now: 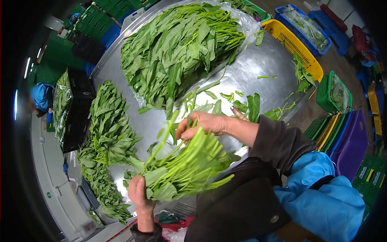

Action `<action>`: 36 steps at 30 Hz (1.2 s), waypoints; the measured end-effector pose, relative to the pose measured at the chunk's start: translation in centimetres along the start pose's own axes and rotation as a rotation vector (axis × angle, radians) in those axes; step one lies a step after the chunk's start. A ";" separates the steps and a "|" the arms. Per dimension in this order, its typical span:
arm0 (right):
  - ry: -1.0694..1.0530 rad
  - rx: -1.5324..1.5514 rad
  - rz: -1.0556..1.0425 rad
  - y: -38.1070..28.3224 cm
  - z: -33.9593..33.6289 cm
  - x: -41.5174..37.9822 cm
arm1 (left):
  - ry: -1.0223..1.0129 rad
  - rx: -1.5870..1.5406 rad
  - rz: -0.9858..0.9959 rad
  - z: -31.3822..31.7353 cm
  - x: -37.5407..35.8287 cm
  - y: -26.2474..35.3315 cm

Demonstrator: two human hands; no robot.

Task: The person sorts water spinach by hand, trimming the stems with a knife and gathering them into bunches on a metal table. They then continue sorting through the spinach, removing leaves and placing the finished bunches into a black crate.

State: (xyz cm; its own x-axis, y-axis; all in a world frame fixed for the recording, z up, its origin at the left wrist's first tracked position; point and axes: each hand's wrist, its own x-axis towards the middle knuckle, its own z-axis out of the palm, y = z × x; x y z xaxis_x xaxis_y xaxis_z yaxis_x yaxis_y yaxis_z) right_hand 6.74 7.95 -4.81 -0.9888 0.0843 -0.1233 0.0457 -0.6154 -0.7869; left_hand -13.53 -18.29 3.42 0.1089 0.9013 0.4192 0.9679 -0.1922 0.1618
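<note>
A bunch of leafy green stems (193, 165), like water spinach, lies across the front of my body with its cut ends to the right. My left hand (141, 195) is closed around the leafy end of this bunch. Above it, my right hand (205, 124) has its fingers pinched together on a thin green stem at the bunch's upper edge; the fingertips are partly hidden. Beyond my hands, a large heap of the same greens (173, 52) rests on the metal table (258, 60). Loose leaves (253, 107) and cut stem pieces are scattered near my right wrist.
Bunched greens (113, 125) form a row along the table's left side. A black crate (78, 109) with packed greens stands beyond it. A yellow crate (298, 48) adjoins the right edge; a green crate (334, 92) and stacked crates stand farther right. Another person (42, 97) is at far left.
</note>
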 end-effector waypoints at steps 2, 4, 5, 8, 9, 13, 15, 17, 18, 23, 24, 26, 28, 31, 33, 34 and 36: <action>0.113 -0.223 -0.139 -0.3 -0.1 0.1 | 0.053 -0.086 -0.110 0.3 -0.5 0.0; 0.198 -0.116 -0.062 -2.1 -0.5 -1.2 | 0.051 -0.061 -0.089 0.3 -0.5 0.2; 0.278 -0.006 0.017 -3.0 -0.8 -1.9 | 0.047 -0.034 -0.072 0.2 -0.5 0.4; 0.343 0.023 -0.088 -2.9 -3.2 -3.0 | 0.020 0.015 -0.065 -0.1 -1.1 0.6; 0.427 -0.023 -0.075 -3.1 -3.9 -3.3 | 0.022 0.017 -0.068 -0.1 -1.2 0.8; 0.042 -0.800 -0.006 0.4 -4.6 -1.8 | 0.021 0.011 -0.030 0.3 -1.3 1.1; 0.057 -0.681 0.107 -1.6 -0.5 -2.2 | 0.039 -0.010 -0.017 0.7 -1.3 1.0; -0.017 -0.434 0.193 0.9 -0.6 -0.9 | 0.049 -0.009 -0.006 0.6 -0.7 1.5; -0.081 -0.267 0.057 2.1 -0.9 -0.8 | 0.046 0.003 -0.016 0.4 -0.6 1.6; -0.073 0.726 -0.096 1.9 -2.9 -2.7 | 0.066 -0.068 -0.155 1.2 -2.5 1.6; 0.054 0.671 -0.069 0.8 -3.5 -3.4 | 0.080 -0.079 -0.200 1.3 -2.6 1.8; 0.453 0.130 0.110 -1.3 -4.3 -4.4 | 0.103 -0.069 -0.265 1.4 -2.6 2.0; 0.462 -0.749 0.319 -3.0 -4.5 -4.5 | 0.112 -0.075 -0.271 1.4 -2.7 2.0; 0.284 -0.771 -0.133 -3.0 -3.1 -4.3 | 0.108 -0.085 -0.278 1.5 -2.0 1.9; 0.226 -0.759 -0.285 -2.8 -1.2 -4.1 | 0.087 -0.084 -0.285 1.1 -2.0 1.9; 0.152 -0.830 -0.246 -3.3 0.1 -3.9 | 0.050 -0.083 -0.301 1.2 -2.1 1.8; 0.081 -0.894 -0.200 -4.2 1.3 -3.6 | 0.003 -0.064 -0.267 1.5 -1.8 1.9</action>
State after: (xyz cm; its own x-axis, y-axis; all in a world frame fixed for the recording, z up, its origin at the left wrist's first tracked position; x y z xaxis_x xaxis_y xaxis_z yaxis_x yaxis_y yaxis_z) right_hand 9.90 9.17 -0.26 -0.9786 0.1997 0.0500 0.0012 0.2483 -0.9687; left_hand -11.60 -19.71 1.66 -0.1491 0.9222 0.3569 0.9459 0.0279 0.3231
